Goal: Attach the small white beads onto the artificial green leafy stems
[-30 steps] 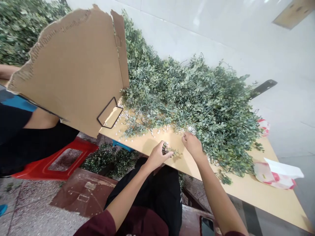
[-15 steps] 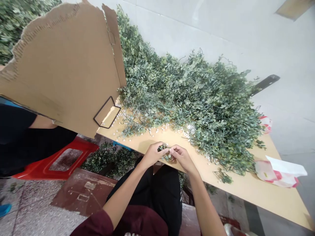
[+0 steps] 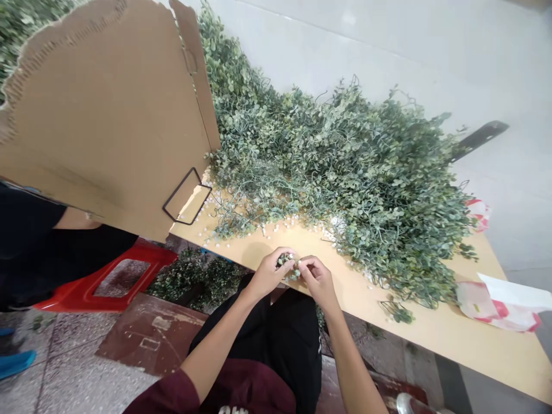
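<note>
Near the table's front edge, my left hand [image 3: 268, 272] is closed around a small artificial leaf sprig [image 3: 295, 275]. A white bead [image 3: 291, 256] shows among its leaves. Just right of the sprig, my right hand [image 3: 318, 277] is pinched, with a tiny white bead [image 3: 299, 263] at its fingertips. Loose white beads [image 3: 276, 229] lie scattered on the table beyond my hands. Behind them rises a large heap of green artificial foliage [image 3: 371, 172]. My fingers partly cover the sprig.
A torn cardboard sheet [image 3: 116, 115] stands at the left, with a black wire frame [image 3: 187, 195] by its corner. One small sprig [image 3: 399, 312] and a red-and-white plastic bag [image 3: 478, 302] lie right on the table [image 3: 452, 339]. A person sits by a red stool [image 3: 146, 276].
My right hand has drawn slightly to the right, away from the sprig. The left hand keeps its hold, and the view has shifted a little.
</note>
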`<state>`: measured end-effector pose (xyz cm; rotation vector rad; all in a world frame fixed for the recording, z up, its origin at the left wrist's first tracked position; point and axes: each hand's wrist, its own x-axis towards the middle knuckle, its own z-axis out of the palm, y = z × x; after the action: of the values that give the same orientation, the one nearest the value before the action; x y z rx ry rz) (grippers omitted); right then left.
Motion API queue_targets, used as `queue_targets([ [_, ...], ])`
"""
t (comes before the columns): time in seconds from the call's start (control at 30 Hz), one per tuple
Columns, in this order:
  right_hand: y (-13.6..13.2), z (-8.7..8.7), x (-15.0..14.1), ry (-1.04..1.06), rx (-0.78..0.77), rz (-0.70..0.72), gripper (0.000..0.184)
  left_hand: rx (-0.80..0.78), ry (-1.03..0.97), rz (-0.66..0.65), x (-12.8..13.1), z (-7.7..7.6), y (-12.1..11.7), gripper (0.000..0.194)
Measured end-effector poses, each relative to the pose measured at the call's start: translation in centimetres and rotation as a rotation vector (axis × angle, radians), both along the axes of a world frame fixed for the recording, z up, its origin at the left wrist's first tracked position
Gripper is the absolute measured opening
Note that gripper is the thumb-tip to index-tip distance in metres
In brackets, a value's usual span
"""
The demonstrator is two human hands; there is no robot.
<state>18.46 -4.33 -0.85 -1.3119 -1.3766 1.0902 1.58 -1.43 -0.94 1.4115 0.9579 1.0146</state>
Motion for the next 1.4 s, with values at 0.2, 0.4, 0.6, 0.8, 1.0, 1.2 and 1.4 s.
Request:
queue_targets([
  [0.2, -0.3, -0.3, -0.2, -0.134, 0.035, -0.02, 0.022, 0.009, 0.025, 0.045, 0.3, -0.4, -0.1, 0.025],
  [0.4, -0.3, -0.4, -0.2, -0.191, 0.069, -0.011, 0.018, 0.074, 0.041, 0.026, 0.2, -0.4, 0.0, 0.021],
  [0.6, -0.4, -0.5, -0.2, -0.209, 0.085, -0.024, 0.015, 0.069, 0.056, 0.028, 0.2, -0.3, 0.1, 0.022],
  [0.8, -0.4, -0.2, -0.3, -0.233, 0.076, -0.028, 0.016, 0.065, 0.063, 0.029, 0.2, -0.1, 0.1, 0.022],
  [1.0, -0.4, -0.1, -0.3, -0.287, 0.113, 0.006, 0.014, 0.081, 0.083, -0.001, 0.1, 0.0, 0.2, 0.025],
  [1.2, -0.4, 0.3, -0.1, -0.378, 0.127, 0.07, 0.014, 0.083, 0.113, -0.035, -0.1, 0.1, 0.3, 0.034],
  [1.4, -0.3, 0.7, -0.2, -0.422, 0.159, 0.1, 0.015, 0.115, 0.11, -0.07, -0.1, 0.3, 0.3, 0.042],
])
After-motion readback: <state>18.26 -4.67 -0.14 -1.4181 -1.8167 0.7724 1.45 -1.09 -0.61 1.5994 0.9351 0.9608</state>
